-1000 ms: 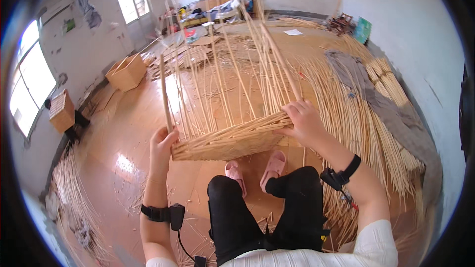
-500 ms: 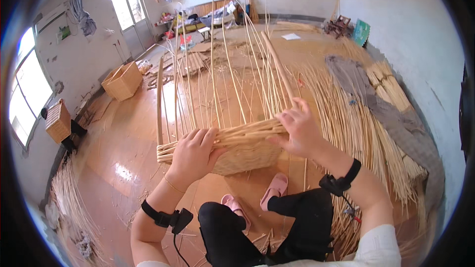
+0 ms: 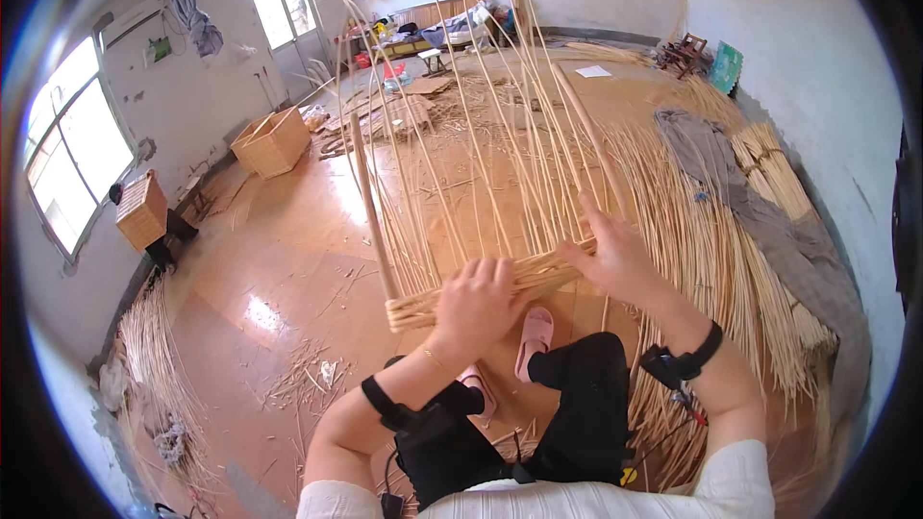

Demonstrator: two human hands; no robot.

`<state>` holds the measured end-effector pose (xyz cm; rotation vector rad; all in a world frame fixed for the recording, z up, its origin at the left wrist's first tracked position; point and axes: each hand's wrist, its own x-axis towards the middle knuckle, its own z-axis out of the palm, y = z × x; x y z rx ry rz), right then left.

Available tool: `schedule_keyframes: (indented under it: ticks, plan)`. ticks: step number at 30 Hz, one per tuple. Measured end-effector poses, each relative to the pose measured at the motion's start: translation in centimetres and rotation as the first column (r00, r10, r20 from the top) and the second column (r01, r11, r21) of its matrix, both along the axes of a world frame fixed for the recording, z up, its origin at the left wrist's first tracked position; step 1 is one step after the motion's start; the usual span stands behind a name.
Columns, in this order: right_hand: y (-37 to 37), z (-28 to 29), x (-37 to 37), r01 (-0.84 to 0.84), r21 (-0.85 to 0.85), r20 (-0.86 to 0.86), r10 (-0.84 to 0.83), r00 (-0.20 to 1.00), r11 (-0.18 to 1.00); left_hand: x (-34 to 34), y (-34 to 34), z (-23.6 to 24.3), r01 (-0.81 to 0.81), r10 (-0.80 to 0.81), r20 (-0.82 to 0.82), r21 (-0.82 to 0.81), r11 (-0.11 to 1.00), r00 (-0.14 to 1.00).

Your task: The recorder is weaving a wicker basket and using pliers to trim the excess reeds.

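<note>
We're holding a pale straw-coloured woven basket panel near the centre of the frame, its thick plaited edge tilting up toward the right. Our left hand is sitting back-up across the middle of that edge, fingers bending over the far side and closing on the weave; the thumb is partly hidden. Our right hand is touching the right end of the edge, thumb and index spreading wide apart; the other fingers are hiding, so we can't tell how firmly they're gripping. Thin pale upright rods are fanning from the weave toward the top of the frame, between a thick brown left post and a thick brown right post. Below, black trousers and pink open sandals are showing. Right of frame: loose straw-coloured rods are covering the orange-brown glossy floor, with a long crumpled grey cloth lying over them. Upper left: an open tan box is standing on the floor; nearer the left rim, a smaller woven tan box is sitting on a dark support.
</note>
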<state>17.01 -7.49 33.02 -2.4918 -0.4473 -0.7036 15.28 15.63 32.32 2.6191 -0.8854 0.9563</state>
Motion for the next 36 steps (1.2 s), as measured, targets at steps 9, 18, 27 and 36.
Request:
schedule_keyframes:
  ticks: [9,18,27,36]
  plan:
    - [-3.2,-1.6,-1.6,0.229,-0.114,-0.009,-0.232,0.973,0.967,-7.2,2.3,3.6,0.306,-0.298,-0.074,0.146,0.941,0.952]
    - [2.5,-0.2,1.3,0.176,-0.420,-0.201,-0.280,0.939,0.890,-6.7,2.9,3.3,0.289,-0.021,-0.557,0.398,0.871,0.830]
    - [4.8,-7.7,3.2,0.034,-0.501,-0.309,-0.216,0.926,0.865,-6.1,4.2,-2.3,0.269,-0.048,-0.451,0.440,0.857,0.891]
    - [2.9,-14.1,-4.9,0.539,0.154,-0.019,-0.543,0.840,0.828,-4.9,-6.1,-6.2,0.476,0.079,-0.834,0.387,0.789,0.547]
